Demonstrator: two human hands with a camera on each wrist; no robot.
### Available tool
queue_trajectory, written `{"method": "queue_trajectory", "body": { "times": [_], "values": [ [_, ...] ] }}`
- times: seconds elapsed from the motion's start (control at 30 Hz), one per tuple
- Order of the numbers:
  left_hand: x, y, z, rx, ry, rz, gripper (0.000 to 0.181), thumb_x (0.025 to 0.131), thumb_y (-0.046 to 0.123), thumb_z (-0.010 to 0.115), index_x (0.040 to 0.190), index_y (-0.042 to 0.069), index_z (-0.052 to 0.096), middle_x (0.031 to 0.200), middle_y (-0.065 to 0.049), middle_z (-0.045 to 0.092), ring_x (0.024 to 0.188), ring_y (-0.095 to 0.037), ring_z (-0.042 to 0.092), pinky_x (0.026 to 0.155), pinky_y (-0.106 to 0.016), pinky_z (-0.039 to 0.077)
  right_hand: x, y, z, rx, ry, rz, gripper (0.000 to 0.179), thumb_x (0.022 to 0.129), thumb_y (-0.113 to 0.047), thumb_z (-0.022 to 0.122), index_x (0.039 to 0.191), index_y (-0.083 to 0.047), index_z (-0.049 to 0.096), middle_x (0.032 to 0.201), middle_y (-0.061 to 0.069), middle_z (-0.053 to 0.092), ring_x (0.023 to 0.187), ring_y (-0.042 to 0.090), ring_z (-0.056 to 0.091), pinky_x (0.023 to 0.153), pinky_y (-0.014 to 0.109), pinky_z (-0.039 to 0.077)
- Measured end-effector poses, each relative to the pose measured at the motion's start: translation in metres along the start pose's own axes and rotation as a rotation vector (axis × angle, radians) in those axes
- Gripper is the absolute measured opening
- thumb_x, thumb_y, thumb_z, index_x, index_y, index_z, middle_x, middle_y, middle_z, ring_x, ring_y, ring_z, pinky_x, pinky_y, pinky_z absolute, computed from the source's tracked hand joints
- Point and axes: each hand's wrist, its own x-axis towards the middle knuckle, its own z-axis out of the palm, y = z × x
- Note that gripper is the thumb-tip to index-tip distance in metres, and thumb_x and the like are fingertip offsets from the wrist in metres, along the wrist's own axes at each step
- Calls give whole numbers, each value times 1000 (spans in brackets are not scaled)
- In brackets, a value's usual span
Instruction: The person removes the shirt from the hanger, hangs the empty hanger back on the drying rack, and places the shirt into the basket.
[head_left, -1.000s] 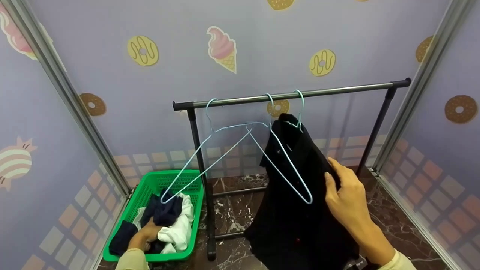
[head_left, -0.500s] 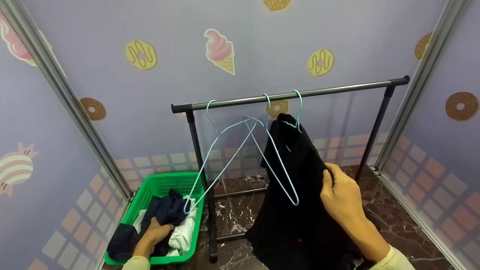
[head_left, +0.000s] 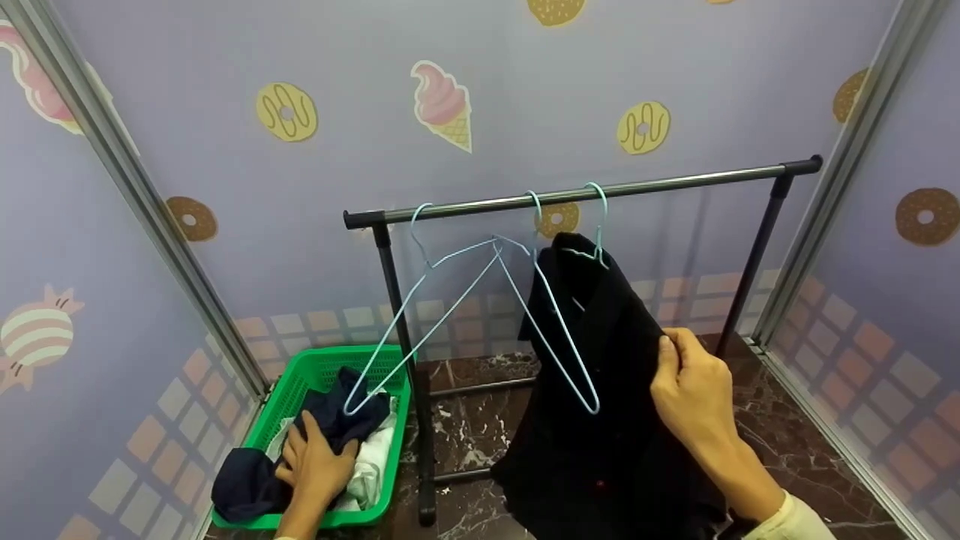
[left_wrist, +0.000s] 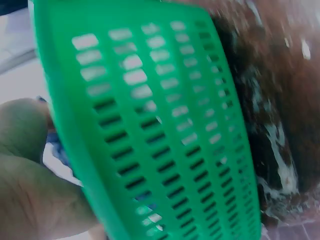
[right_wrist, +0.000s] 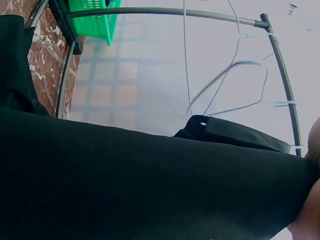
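Observation:
My left hand [head_left: 319, 465] rests with spread fingers on a crumpled navy garment [head_left: 337, 409] inside the green basket [head_left: 397, 480]. Its thumb and palm edge show beside the basket wall [left_wrist: 165, 100] in the left wrist view. My right hand [head_left: 697, 394] pinches the side edge of a black collared shirt [head_left: 634, 367] between thumb and fingers. This shirt hangs from a light blue hanger [head_left: 601, 217] on the rack's rail. Black cloth [right_wrist: 150, 180] fills much of the right wrist view, and my right hand [right_wrist: 307, 200] is at its right edge.
Two bare light blue hangers, a left one [head_left: 388, 337] and a middle one [head_left: 568, 334], hang on the metal rail [head_left: 690, 180]. White cloth [head_left: 375, 457] and a rolled navy piece [head_left: 244, 487] lie in the basket. Patterned walls [head_left: 337, 165] enclose the rack.
My left hand has gone from reaching under the navy garment to lying over it, fingers spread. The left hanger sways slightly. My right hand keeps hold of the shirt edge.

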Motion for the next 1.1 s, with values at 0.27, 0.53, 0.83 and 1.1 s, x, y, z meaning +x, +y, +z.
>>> {"method": "queue_trajectory", "body": {
  "times": [0.27, 0.53, 0.83, 1.1],
  "values": [
    [-46, 32, 2, -238, 326, 95, 74, 104, 31, 65, 163, 0, 34, 163, -36, 28, 151, -57, 16, 118, -76, 13, 0, 8, -5, 13, 68, -55, 15, 104, -2, 61, 103, 3, 75, 82, 18, 77, 65, 27, 65, 64, 17, 43],
    [-85, 70, 2, -572, 796, 314, 11, 101, 7, 70, 105, -2, 66, 91, -9, 59, 94, -17, 51, 90, -36, 37, -1, 13, -16, 50, 123, -84, 14, 103, -2, 64, 102, -1, 78, 80, 13, 78, 64, 6, 56, 63, 13, 41],
    [-120, 94, 15, -747, 959, 626, 6, 91, -14, 70, 91, -11, 65, 70, 6, 52, 64, 0, 46, 64, -16, 39, -20, 31, -23, 107, 119, -249, 15, 94, 10, 67, 99, 0, 78, 82, 12, 80, 69, -5, 62, 64, 11, 48],
    [-128, 115, 26, -561, 792, 1102, 22, 79, -17, 73, 85, 4, 72, 72, -4, 57, 71, -12, 51, 70, -24, 43, -32, 43, -22, 170, 116, -346, 23, 85, 19, 69, 98, 4, 78, 72, 11, 74, 60, -4, 54, 56, 14, 47]
  ]
}}
